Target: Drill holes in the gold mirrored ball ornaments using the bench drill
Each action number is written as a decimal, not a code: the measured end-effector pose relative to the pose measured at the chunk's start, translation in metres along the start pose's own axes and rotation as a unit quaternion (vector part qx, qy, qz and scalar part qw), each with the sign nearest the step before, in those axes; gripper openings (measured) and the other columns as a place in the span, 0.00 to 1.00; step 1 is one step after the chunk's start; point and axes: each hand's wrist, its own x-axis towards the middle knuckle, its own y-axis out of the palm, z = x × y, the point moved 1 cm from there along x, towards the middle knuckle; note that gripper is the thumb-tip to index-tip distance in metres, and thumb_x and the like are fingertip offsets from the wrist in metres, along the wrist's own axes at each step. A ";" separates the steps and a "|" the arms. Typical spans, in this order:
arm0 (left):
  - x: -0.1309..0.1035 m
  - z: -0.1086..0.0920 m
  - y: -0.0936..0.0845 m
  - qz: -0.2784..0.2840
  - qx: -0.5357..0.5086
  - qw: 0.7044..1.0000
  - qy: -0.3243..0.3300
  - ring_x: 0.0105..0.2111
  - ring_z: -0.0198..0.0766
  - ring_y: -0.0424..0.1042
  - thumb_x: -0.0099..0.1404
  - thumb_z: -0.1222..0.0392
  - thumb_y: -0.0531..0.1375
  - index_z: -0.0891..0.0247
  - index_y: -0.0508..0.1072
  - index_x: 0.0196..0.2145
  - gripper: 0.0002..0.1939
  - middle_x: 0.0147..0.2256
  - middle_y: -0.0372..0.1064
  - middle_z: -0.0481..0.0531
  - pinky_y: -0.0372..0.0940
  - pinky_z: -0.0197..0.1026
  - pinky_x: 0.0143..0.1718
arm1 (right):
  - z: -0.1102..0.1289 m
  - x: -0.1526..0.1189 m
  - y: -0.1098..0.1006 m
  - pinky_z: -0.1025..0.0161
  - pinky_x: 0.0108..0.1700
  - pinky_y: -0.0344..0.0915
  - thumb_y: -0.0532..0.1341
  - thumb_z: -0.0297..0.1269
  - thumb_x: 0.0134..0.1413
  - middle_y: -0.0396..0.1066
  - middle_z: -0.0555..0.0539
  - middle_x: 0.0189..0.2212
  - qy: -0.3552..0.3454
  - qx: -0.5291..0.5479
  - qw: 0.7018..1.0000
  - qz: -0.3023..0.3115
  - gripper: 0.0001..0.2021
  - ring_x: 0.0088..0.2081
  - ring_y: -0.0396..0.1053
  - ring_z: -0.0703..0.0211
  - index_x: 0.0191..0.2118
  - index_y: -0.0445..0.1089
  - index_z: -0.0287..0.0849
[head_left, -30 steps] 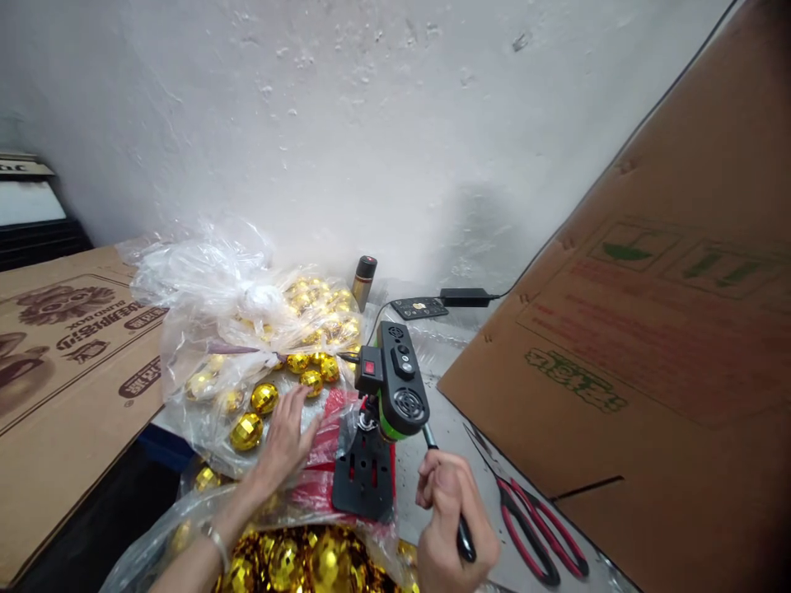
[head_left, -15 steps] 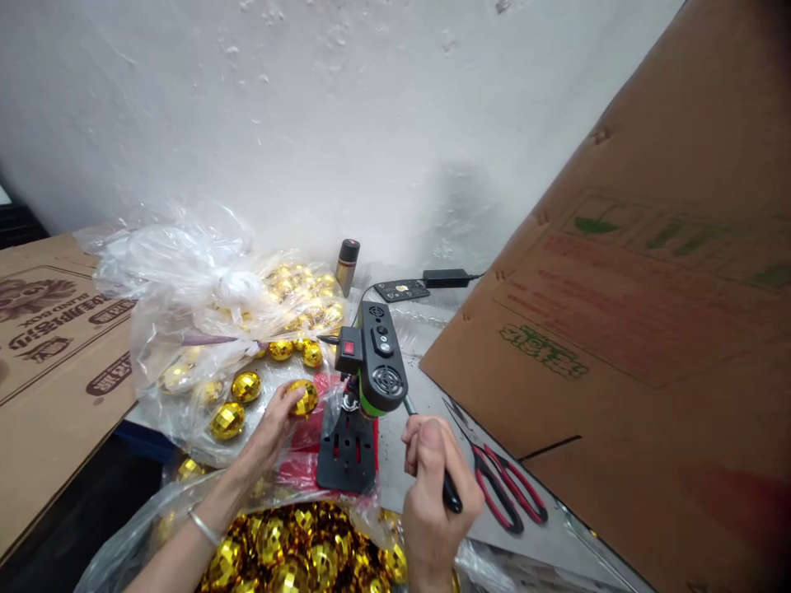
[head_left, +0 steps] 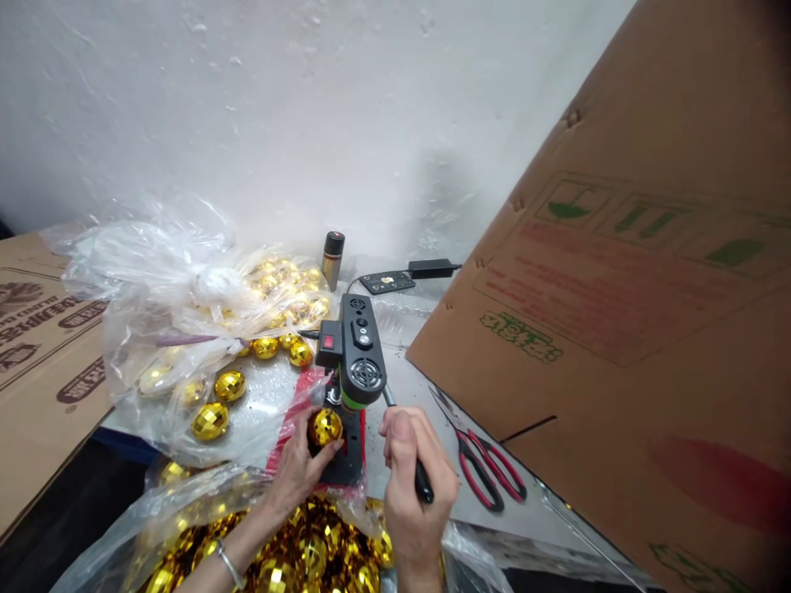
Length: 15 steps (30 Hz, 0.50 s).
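Note:
My left hand [head_left: 305, 461] grips a gold mirrored ball [head_left: 326, 427] between thumb and fingers, over the black base plate [head_left: 349, 465] of a small press. My right hand [head_left: 415, 469] is closed round the black-handled lever [head_left: 423, 483] at the machine's right side. The machine's black head [head_left: 362, 354], with a red switch on its left, stands above and just right of the ball. In front, an open clear bag [head_left: 99, 539] holds several gold balls [head_left: 312, 556]. More loose balls [head_left: 211, 421] lie left of the machine.
A knotted clear bag [head_left: 166, 263] of gold balls lies behind at left. Red-handled scissors [head_left: 485, 469] lie on the right, beside a large tilted carton [head_left: 593, 329]. A spray can [head_left: 332, 259] and a black adapter [head_left: 431, 268] stand near the wall. Another carton [head_left: 37, 395] is at left.
My left hand has moved the ball right and down, from beside the machine to over its base plate. My right hand stays on the lever. The whole view has shifted slightly.

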 end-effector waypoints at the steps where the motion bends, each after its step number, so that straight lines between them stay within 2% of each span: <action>1: 0.000 0.000 0.001 0.005 0.006 1.000 0.011 0.56 0.57 0.76 0.65 0.46 0.66 0.59 0.67 0.58 0.29 0.57 0.74 0.62 0.69 0.62 0.60 | 0.000 0.000 0.000 0.68 0.30 0.60 0.53 0.28 0.74 0.62 0.55 0.27 -0.002 -0.002 1.000 0.002 0.15 0.28 0.63 0.67 0.32 0.63 0.45; 9: 0.005 -0.008 0.001 0.024 0.018 0.999 0.028 0.56 0.58 0.76 0.64 0.48 0.67 0.60 0.67 0.58 0.29 0.56 0.75 0.63 0.70 0.63 0.59 | 0.001 -0.003 0.001 0.68 0.30 0.60 0.52 0.28 0.74 0.62 0.55 0.27 -0.004 -0.012 1.000 -0.001 0.14 0.28 0.63 0.67 0.33 0.64 0.45; 15: 0.010 -0.015 0.003 0.047 0.017 0.998 0.034 0.50 0.56 0.79 0.64 0.48 0.67 0.59 0.68 0.57 0.27 0.51 0.78 0.59 0.75 0.60 0.53 | 0.000 -0.005 -0.001 0.66 0.28 0.58 0.52 0.28 0.74 0.62 0.54 0.27 -0.003 -0.016 1.000 -0.005 0.14 0.26 0.62 0.66 0.34 0.65 0.45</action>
